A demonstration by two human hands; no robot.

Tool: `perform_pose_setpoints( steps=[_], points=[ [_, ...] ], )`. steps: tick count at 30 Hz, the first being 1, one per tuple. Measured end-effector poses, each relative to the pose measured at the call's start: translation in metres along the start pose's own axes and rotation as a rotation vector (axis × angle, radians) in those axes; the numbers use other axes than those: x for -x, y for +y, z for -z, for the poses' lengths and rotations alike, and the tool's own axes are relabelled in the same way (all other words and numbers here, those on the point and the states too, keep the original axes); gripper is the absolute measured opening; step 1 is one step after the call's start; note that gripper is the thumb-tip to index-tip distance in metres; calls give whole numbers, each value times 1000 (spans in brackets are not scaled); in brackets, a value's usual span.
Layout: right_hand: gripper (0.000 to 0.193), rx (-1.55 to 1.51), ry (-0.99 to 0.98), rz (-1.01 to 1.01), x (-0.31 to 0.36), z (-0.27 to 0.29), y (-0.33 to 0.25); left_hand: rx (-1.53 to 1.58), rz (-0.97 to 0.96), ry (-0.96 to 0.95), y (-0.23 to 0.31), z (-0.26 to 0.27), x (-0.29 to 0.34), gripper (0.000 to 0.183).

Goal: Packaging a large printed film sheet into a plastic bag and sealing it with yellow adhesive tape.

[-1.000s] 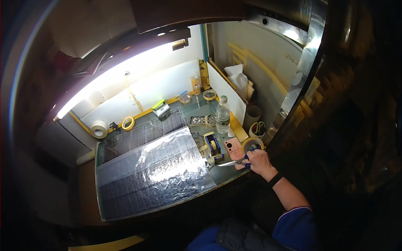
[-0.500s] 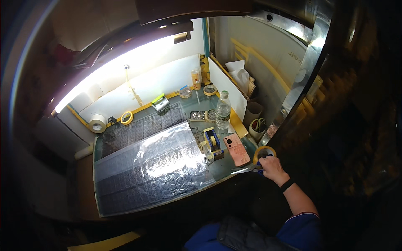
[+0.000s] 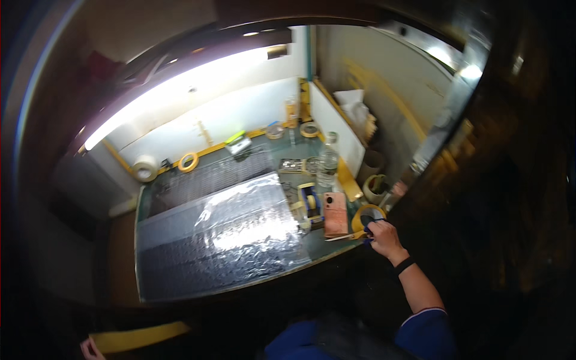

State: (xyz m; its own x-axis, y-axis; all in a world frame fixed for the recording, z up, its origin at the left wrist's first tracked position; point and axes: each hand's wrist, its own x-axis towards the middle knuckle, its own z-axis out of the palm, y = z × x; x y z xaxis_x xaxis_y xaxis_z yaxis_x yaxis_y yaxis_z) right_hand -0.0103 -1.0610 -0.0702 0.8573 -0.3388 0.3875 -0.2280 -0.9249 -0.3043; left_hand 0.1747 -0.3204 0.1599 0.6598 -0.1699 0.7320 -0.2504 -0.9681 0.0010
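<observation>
My right hand (image 3: 384, 237), with a black band on the wrist, is closed round the blue handles of a pair of scissors (image 3: 342, 237). The blades point left over the table's front right corner, close to the lower end of a pink phone (image 3: 335, 210). A roll of yellow tape (image 3: 367, 211) is right behind the hand, partly hidden by it. Left of the phone stands a blue tape dispenser (image 3: 310, 203). A large shiny clear plastic sheet (image 3: 240, 231) covers rows of flat patterned pieces on the table. My left hand is not in view.
Behind the phone stands a clear bottle (image 3: 327, 161). Along the back edge are tape rolls (image 3: 188, 161), a white roll (image 3: 144, 168) and a green-topped device (image 3: 237, 143). Cardboard tubes (image 3: 375, 189) stand by the right edge. A lit tube lamp (image 3: 174, 90) hangs above.
The view has shifted and blurred. The right hand with the scissors has moved slightly inward, and the blades now lie nearer the phone's lower edge. A pink end shows on the yellow strip at lower left.
</observation>
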Motion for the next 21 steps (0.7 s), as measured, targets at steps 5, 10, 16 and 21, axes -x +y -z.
perform_pose_setpoints(
  steps=[5,10,16,21],
  points=[
    [20,-38,217,-59,-8,-10,8,65,166,-136,-32,-15,0,16],
    [49,96,127,-589,-28,-6,8,33,152,-63,-83,8,29,14],
    [43,56,-133,-575,-38,-7,-7,133,238,-82,21,37,-11,15],
    [41,12,-67,-182,-102,41,-84,292,276,-9,35,31,-40,44]
  ],
)
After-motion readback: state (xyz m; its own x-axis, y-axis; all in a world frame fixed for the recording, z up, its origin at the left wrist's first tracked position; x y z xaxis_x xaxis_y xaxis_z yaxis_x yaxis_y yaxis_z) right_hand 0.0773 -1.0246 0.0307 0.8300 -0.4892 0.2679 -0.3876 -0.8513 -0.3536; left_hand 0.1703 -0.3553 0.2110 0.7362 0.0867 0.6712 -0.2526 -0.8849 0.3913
